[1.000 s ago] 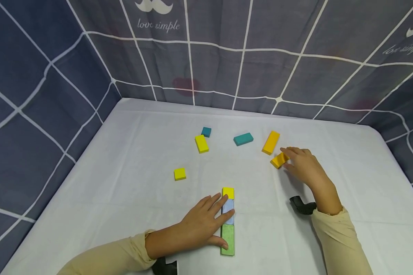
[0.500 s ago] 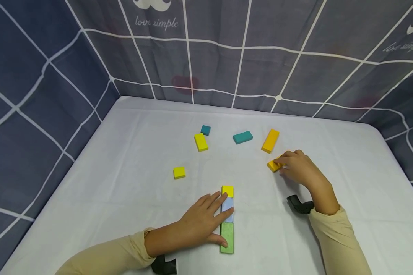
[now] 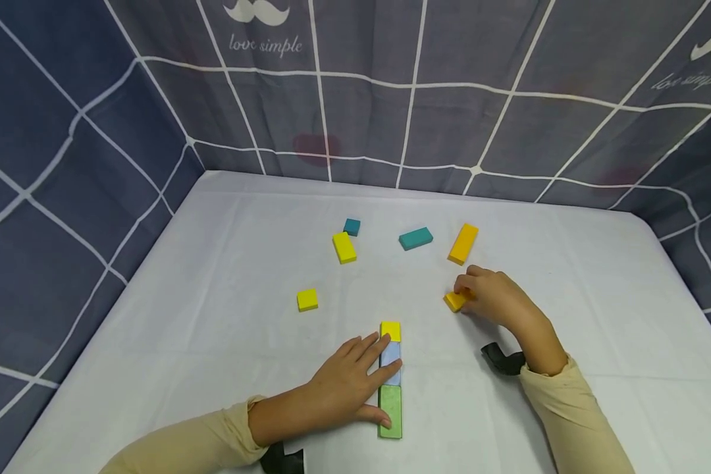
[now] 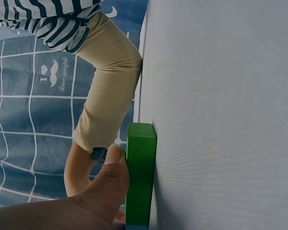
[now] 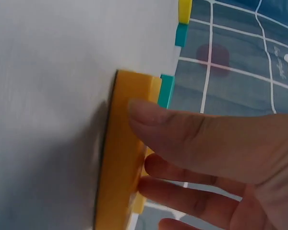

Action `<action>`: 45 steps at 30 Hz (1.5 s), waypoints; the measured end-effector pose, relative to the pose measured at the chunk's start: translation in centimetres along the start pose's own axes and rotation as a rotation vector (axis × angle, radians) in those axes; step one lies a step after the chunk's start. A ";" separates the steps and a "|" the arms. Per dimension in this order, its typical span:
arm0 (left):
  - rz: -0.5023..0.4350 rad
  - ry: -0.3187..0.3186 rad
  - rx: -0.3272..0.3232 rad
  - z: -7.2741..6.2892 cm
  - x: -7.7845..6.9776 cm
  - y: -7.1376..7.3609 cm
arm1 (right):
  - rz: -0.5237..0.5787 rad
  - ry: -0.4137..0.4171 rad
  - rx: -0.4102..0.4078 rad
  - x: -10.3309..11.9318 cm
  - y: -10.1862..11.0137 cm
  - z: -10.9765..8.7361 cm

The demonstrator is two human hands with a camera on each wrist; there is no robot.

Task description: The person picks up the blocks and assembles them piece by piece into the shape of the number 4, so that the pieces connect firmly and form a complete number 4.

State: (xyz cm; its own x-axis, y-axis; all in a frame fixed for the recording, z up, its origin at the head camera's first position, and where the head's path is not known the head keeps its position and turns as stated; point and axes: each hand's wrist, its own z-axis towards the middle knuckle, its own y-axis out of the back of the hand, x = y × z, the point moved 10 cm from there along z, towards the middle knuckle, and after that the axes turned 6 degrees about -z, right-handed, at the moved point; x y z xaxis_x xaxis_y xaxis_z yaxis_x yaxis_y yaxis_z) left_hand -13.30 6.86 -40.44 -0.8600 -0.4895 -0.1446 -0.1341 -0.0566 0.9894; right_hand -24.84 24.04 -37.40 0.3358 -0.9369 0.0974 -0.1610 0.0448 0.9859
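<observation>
Pinching an orange block (image 3: 453, 301) between thumb and fingers, the right hand (image 3: 493, 297) is near a second orange block (image 3: 463, 243), right of the row. With fingers spread, the left hand (image 3: 340, 387) rests across that row of touching blocks: green block (image 3: 392, 403), light-blue block (image 3: 390, 354), small yellow block (image 3: 391, 328). Beyond, a teal block (image 3: 416, 238) lies on the white cloth (image 3: 243, 263).

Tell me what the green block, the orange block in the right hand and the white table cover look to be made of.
Green block: probably painted wood, satin; even opaque colour and crisp edges, though plastic is possible.
Orange block: likely the same, slightly glossy, with a faint sheen on one side.
White table cover: matte woven cloth, it seems, from the creases and fine ribbing.
</observation>
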 end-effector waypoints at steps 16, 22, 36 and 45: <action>-0.004 0.011 0.001 -0.2 0.1 0.0 | -0.059 0.084 0.024 6.0 -1.1 -0.1; -0.012 0.018 0.009 -0.2 0.0 0.0 | -0.043 0.151 -0.018 8.5 -1.3 -0.2; 0.005 0.006 -0.002 -0.1 0.0 0.2 | -0.061 0.165 -0.036 9.7 -1.4 -0.4; -0.002 0.021 0.017 -0.2 0.1 0.1 | -0.061 0.166 -0.030 9.8 -1.3 -0.4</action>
State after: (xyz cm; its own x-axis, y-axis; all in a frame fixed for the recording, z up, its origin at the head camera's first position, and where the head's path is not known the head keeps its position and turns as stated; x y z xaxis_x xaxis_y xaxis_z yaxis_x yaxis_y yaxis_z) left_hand -13.24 6.62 -40.36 -0.8493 -0.5073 -0.1461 -0.1442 -0.0434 0.9886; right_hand -20.97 14.95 -37.71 0.4935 -0.8679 0.0563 -0.1089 0.0025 0.9940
